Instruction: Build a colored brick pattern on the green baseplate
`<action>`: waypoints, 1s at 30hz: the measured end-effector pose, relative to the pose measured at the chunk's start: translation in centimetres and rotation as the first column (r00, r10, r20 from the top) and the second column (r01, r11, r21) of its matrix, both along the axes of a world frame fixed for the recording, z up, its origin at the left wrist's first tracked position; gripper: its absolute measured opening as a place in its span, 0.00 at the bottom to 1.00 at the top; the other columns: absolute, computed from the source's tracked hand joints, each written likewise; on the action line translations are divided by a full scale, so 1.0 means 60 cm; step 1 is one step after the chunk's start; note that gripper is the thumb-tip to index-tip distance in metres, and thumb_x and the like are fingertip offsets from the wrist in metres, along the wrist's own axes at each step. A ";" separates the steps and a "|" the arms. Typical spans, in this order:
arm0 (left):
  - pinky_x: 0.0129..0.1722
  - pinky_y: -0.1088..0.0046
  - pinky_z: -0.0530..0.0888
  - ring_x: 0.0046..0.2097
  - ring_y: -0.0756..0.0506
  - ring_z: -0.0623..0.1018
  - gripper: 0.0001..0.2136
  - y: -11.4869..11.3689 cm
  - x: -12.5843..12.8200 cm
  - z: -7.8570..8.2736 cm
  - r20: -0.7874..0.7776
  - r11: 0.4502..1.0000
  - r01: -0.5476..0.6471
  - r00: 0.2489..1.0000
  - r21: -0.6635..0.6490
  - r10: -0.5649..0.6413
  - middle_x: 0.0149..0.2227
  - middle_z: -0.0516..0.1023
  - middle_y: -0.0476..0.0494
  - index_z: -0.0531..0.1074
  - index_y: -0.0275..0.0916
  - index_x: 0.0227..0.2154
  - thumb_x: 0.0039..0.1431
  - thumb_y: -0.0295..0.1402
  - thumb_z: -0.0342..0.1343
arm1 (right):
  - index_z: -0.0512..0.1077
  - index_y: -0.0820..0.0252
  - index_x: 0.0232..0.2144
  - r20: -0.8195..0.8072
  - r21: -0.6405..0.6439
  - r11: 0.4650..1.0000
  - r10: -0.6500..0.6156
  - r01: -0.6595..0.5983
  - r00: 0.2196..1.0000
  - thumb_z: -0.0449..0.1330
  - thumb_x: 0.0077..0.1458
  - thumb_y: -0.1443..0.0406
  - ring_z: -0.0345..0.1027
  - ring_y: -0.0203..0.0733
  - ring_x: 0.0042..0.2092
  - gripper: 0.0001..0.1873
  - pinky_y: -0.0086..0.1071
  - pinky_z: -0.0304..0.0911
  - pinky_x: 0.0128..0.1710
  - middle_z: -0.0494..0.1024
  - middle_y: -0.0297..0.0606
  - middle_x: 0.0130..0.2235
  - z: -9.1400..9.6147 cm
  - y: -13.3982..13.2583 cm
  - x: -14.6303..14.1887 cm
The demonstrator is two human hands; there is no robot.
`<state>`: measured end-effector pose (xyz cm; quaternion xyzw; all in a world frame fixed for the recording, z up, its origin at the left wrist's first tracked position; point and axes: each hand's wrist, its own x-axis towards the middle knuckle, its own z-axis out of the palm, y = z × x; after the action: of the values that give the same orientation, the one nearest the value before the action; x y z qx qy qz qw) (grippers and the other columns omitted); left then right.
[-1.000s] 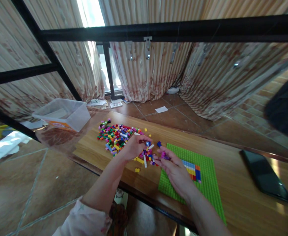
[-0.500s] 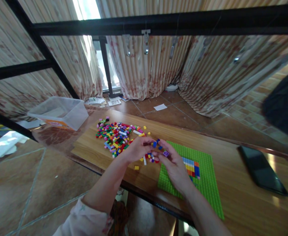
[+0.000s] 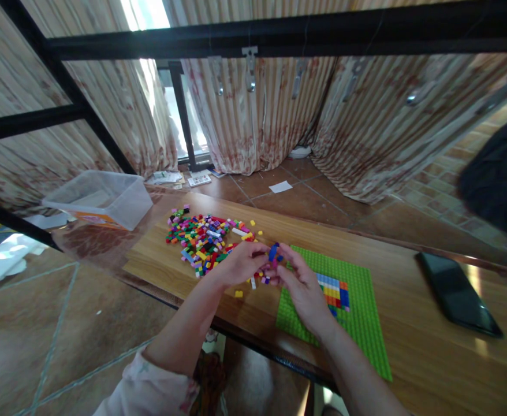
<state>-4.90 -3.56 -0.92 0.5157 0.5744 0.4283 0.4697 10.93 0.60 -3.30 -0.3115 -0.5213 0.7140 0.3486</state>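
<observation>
Small blue toy bricks (image 3: 273, 252) sit between my fingertips, just past the left edge of the green baseplate (image 3: 361, 335). My left hand (image 3: 247, 263) pinches them from the left side. From the right, my right hand (image 3: 305, 292) curls its thumb and fingers round the same bricks, over the baseplate. How the bricks join is too small to make out. Partly covered by my right hand, a patch of light blue, yellow, red, orange and dark blue bricks (image 3: 335, 292) is built on the baseplate. Beside my left hand lies a heap of mixed loose bricks (image 3: 201, 240).
A clear plastic box (image 3: 132, 202) stands at the table's left end. A black phone (image 3: 459, 294) lies on the wooden table (image 3: 405, 323) to the right. One yellow brick (image 3: 238, 294) lies near the front edge. A black metal rail (image 3: 279, 40) crosses above, before striped curtains (image 3: 253, 127).
The purple brick that showed at my right thumb is no longer distinct there. My hands have drawn slightly closer around the blue bricks. The whole view has shifted slightly.
</observation>
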 end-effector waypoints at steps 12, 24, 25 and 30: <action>0.25 0.79 0.69 0.25 0.52 0.72 0.12 0.006 0.053 0.013 -0.018 0.974 -0.220 0.976 -0.055 0.219 0.23 0.76 0.50 0.78 0.34 0.29 0.49 0.20 0.49 | 0.76 0.54 0.44 0.164 0.303 0.944 -0.187 0.131 0.969 0.62 0.53 0.52 0.75 0.43 0.36 0.19 0.40 0.71 0.39 0.81 0.39 0.41 -0.003 0.003 0.011; 0.40 0.72 0.74 0.36 0.46 0.78 0.14 0.006 0.019 0.010 -0.509 0.912 -0.398 0.766 0.103 0.392 0.32 0.81 0.44 0.80 0.36 0.32 0.52 0.20 0.48 | 0.75 0.58 0.44 0.099 0.120 0.967 -0.235 0.223 0.967 0.62 0.50 0.48 0.74 0.44 0.32 0.25 0.40 0.71 0.35 0.81 0.40 0.35 0.013 0.008 0.022; 0.43 0.70 0.73 0.38 0.45 0.78 0.14 0.005 0.016 0.011 -0.582 0.912 -0.396 0.720 0.103 0.378 0.34 0.82 0.43 0.80 0.36 0.32 0.52 0.21 0.48 | 0.75 0.59 0.44 0.102 0.116 0.966 -0.245 0.233 0.964 0.62 0.50 0.48 0.74 0.44 0.32 0.26 0.40 0.71 0.35 0.81 0.40 0.34 0.014 0.008 0.024; 0.48 0.67 0.71 0.44 0.43 0.78 0.15 0.007 0.014 0.006 -0.749 0.931 -0.357 0.596 0.078 0.291 0.41 0.81 0.38 0.79 0.35 0.38 0.55 0.21 0.48 | 0.74 0.59 0.46 0.095 0.086 0.960 -0.273 0.265 0.957 0.63 0.50 0.49 0.74 0.44 0.31 0.26 0.41 0.71 0.34 0.81 0.40 0.33 0.010 0.011 0.032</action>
<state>-4.05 -3.15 -0.56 0.5134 0.8165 0.2322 0.1259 12.82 1.27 -2.69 -0.4039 -0.5174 0.6230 0.4255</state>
